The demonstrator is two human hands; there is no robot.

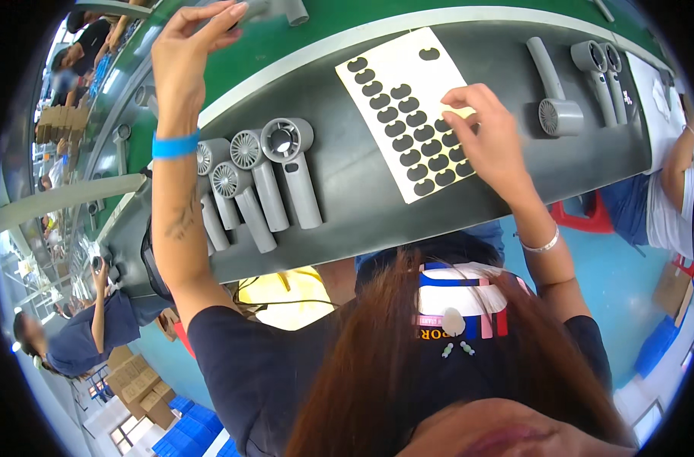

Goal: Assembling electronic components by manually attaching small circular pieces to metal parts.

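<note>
My left hand (191, 46) is raised at the far left, over the green belt. Its thumb and fingers are pinched together, and a small dark bit shows at the tips. Just beyond them lies a grey part (257, 9), cut off by the upper edge; whether I touch it I cannot tell. Below, my right hand (490, 137) hovers over the right side of a pale sheet (396, 65) with rows of black oval stickers (415, 118). Thumb and forefinger are apart, with no sticker visible between them. The hand hides part of the sheet.
Several grey handheld fans (286, 148) lie on the dark table (339, 183) left of the sheet. Another grey fan (558, 114) lies to the right, near two more fans (594, 65). A person's arm (678, 164) rests at the right end; another person (88, 335) is at the left.
</note>
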